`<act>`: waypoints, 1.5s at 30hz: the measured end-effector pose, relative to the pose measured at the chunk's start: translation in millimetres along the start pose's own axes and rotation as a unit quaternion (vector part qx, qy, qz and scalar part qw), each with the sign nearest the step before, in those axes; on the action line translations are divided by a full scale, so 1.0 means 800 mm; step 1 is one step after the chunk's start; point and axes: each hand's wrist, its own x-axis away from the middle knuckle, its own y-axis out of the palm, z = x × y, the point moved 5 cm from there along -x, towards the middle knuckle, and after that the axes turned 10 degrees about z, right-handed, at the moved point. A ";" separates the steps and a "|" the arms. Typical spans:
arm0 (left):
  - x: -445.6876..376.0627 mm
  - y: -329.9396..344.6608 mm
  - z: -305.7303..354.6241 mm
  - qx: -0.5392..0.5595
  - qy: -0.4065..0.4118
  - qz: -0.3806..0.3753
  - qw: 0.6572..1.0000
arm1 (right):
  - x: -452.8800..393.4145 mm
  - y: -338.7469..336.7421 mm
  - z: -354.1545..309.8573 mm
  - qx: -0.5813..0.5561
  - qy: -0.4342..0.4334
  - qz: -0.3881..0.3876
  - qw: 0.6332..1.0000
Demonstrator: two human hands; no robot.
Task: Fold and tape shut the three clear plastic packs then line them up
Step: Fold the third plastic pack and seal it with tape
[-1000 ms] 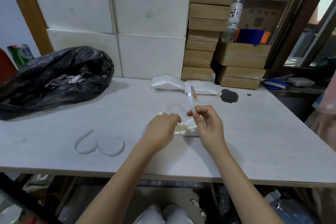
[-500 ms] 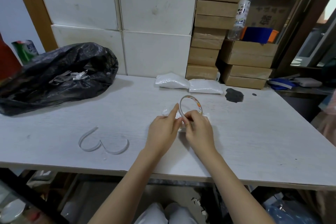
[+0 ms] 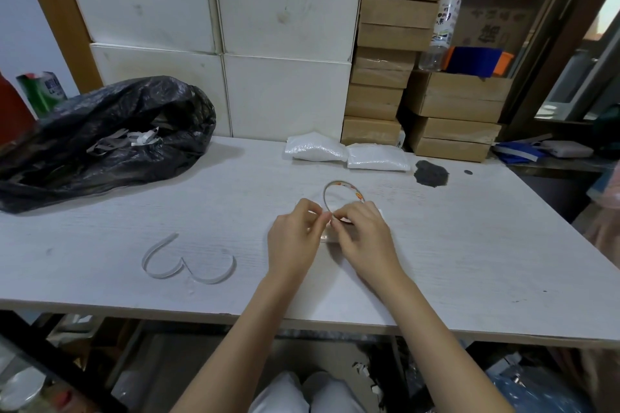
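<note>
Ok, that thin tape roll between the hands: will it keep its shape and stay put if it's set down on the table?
The tape roll is a thin hoop, nearly used up, so probably light and easily squashed. Left on edge it would likely roll or tip over; laid flat it should stay on the table.

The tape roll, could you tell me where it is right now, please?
In the head view the tape roll stands just right of centre on the table, gripped by both hands, left and right.

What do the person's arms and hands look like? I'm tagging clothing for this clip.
Both forearms are bare as far as the frame shows: no sleeves, gloves, watch or rings visible on the left hand or the right hand. Light-coloured trousers show at the knees below the table edge.
</note>
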 end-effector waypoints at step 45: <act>-0.011 -0.003 -0.033 0.226 -0.253 0.006 0.941 | -0.025 0.008 0.024 -0.286 0.345 0.032 0.894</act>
